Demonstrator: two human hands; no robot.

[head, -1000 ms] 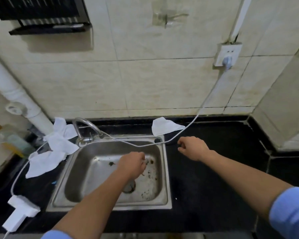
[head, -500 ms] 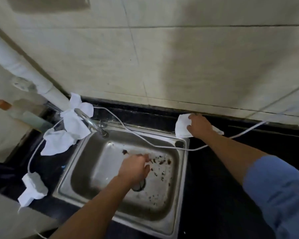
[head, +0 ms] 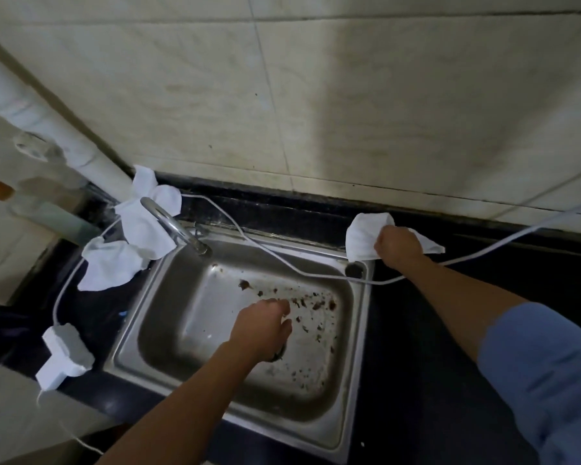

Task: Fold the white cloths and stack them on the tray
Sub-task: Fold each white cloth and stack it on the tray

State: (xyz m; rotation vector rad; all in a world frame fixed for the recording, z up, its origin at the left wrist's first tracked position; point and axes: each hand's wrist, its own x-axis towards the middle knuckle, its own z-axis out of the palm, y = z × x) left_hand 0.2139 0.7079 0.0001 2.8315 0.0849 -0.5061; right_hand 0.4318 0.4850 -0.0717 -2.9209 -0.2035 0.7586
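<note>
Right grip (head: 398, 246): fingers curled and clamped on one white cloth (head: 361, 234) at the back of the bench (head: 433, 364), just behind the sink's far right corner. Half a second ago this grip lay on top of the cloth; one second ago it was short of it, and the cloth lay spread. Now the cloth is bunched at the knuckles.

Left grip (head: 260, 327): over the sink basin near the drain, fingers loosely curled, holding nothing. Position little changed across the three frames.

Held cloth: thin, soft, faintly ribbed, creased. Long axis runs left to right, roughly along the wall. The broad rounded end lies left of the grip and the narrow pointed corner sticks out to the right. Whether it has cleared the bench, cannot tell.

Two more cloths (head: 145, 226) and (head: 109, 266): crumpled, overlapping, on the bench at the sink's far left corner, the upper one behind the faucet (head: 171, 223).

Sink (head: 356, 397): dull stainless steel, rectangular with rounded corners, brown flecks on the floor of the basin. Faucet is curved chrome. The bench is glossy black stone and the wall (head: 349, 112) is pale glazed tile. A white cable (head: 282, 263) crosses the sink's back rim and runs to a white blocky adapter (head: 64, 354) on the left.
</note>
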